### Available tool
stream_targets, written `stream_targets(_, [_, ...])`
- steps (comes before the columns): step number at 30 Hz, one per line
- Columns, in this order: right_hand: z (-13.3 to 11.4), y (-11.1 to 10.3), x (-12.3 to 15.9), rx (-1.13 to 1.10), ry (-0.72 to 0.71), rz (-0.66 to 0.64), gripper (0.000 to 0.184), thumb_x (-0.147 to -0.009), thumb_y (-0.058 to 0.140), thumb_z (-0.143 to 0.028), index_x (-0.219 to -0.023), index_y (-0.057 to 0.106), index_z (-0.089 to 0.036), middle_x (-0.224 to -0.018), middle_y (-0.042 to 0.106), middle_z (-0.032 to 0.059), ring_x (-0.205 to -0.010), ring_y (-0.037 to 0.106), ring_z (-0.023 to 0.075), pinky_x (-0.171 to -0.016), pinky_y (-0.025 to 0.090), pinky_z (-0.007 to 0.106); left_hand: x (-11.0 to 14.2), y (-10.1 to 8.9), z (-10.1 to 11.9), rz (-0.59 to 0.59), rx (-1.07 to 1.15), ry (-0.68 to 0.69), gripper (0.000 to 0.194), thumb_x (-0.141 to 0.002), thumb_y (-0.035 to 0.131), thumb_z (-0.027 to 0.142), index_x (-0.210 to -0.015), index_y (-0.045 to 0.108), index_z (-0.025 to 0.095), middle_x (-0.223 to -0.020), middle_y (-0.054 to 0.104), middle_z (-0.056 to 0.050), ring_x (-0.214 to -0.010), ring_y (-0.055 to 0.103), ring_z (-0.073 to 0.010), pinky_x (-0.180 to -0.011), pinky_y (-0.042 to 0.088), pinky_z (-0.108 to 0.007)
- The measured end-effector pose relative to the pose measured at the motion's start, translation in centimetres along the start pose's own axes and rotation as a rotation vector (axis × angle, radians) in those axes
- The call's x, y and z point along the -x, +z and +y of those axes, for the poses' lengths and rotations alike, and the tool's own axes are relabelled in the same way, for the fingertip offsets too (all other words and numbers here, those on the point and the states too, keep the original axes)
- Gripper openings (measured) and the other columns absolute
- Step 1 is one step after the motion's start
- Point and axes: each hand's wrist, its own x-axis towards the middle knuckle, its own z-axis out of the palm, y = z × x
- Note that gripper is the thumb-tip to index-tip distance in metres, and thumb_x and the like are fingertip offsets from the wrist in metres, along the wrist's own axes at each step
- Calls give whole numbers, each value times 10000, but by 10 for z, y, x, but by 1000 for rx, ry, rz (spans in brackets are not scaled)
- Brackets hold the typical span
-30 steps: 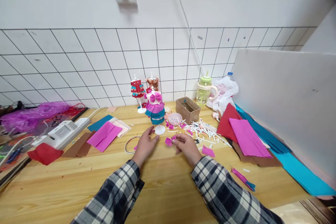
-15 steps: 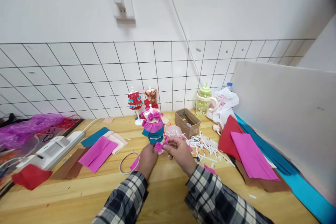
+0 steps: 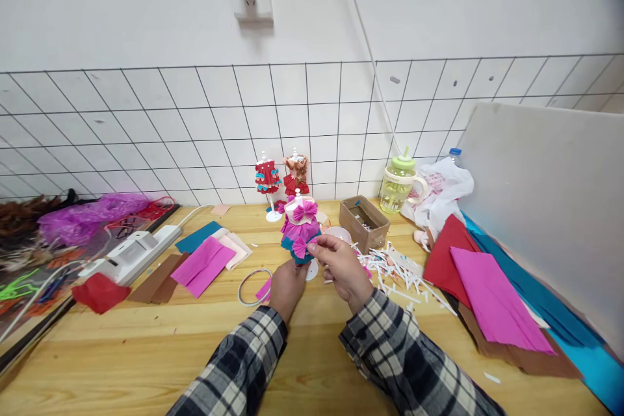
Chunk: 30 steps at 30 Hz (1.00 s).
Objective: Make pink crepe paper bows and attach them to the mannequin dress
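A small mannequin doll in a pink and teal paper dress (image 3: 298,226) stands on a white base on the wooden table (image 3: 146,351). My left hand (image 3: 287,286) is closed around the bottom of the doll, by its base. My right hand (image 3: 342,264) pinches a small pink paper bow (image 3: 301,246) and presses it against the teal skirt. A larger pink bow sits on the doll's chest. Both sleeves are dark plaid.
Two more dressed mannequins (image 3: 281,175) stand at the tiled wall. A cardboard box (image 3: 364,222), white paper scraps (image 3: 397,268), a green bottle (image 3: 398,183), a tape ring (image 3: 249,286), pink paper (image 3: 202,264), stacked coloured sheets (image 3: 492,299), a power strip (image 3: 131,252) surround the doll.
My right hand lifted the pink bow from the table up to the doll's skirt. My left hand moved from the tabletop to grip the doll's bottom. The camera shifted.
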Motion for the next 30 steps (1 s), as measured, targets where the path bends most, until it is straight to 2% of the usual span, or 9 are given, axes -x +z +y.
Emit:
stream_targets(6, [1, 3, -1, -65, 12, -24, 375, -597, 770, -429, -822, 617, -171, -643, 510, -43, -487, 369, 48, -339, 137, 139, 1, -1, 3, 1, -19, -3, 269, -904, 488, 374, -886, 700, 209, -859, 734, -71, -798, 657, -192, -634, 358, -243])
stream_targets(11, [0, -2, -3, -36, 79, -69, 350, -601, 767, -405, -793, 596, -168, -604, 463, -67, -448, 279, 27, -338, 102, 136, 1, -1, 3, 6, -14, -4, 280, -904, 486, 385, -887, 695, 199, -825, 728, -72, -756, 655, -190, -615, 360, -242])
stream_targets(13, [0, -3, -3, -37, 84, -65, 344, -592, 768, -393, -784, 592, -169, -605, 454, -71, -455, 290, 29, -338, 105, 135, 1, -1, 3, 8, -8, -5, 280, -904, 487, 387, -898, 694, 199, -813, 726, -69, -749, 655, -189, -609, 359, -239])
stream_targets(19, [5, 1, -3, -113, 61, -44, 373, -581, 774, -400, -810, 586, -174, -639, 523, -55, -467, 361, 33, -332, 148, 129, 1, -2, 4, 5, -2, -5, 259, -904, 492, 362, -889, 698, 206, -832, 725, -58, -777, 650, -181, -623, 360, -230])
stream_targets(24, [6, 5, -2, -198, 78, 24, 402, -558, 777, -411, -822, 583, -179, -629, 551, -54, -462, 419, 41, -329, 241, 126, 1, -2, 5, 7, -3, 15, 258, -900, 492, 353, -860, 700, 207, -808, 720, -55, -746, 640, -176, -611, 350, -233])
stream_targets(30, [8, 12, 1, -250, 58, 63, 420, -541, 769, -398, -830, 551, -183, -618, 543, -67, -433, 396, 29, -327, 247, 128, 2, -2, 4, 6, -8, 29, 262, -901, 486, 359, -875, 699, 208, -810, 721, -50, -756, 643, -175, -601, 342, -231])
